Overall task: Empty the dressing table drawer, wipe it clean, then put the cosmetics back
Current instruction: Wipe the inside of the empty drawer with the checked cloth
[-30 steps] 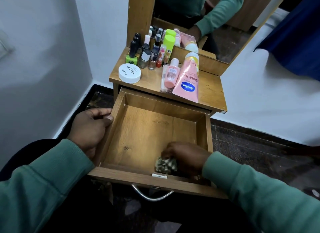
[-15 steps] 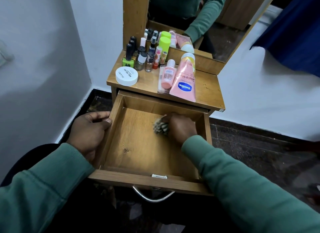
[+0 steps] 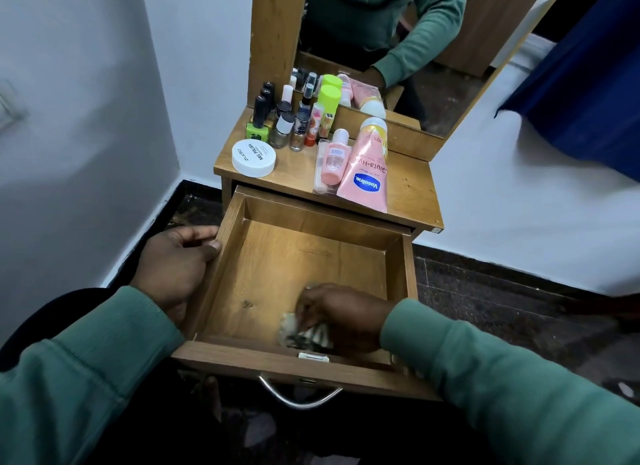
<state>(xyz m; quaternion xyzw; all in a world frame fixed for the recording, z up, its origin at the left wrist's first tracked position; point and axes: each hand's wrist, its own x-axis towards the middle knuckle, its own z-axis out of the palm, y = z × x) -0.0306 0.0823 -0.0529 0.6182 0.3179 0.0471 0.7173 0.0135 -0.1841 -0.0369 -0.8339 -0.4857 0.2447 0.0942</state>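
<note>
The drawer (image 3: 398, 267) holds only a cloth (image 3: 304, 333), gripped by the right hand (image 3: 341, 312).

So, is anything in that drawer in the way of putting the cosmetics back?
Only the right hand and its cloth, near the front of the drawer. Nothing else visible lies between the cosmetics on top and it.

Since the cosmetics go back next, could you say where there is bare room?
Drawer floor is bare along the back and left walls; the right hand and cloth fill the front right. Tabletop is free right of the Vaseline tube; bottles crowd its back left.
</note>
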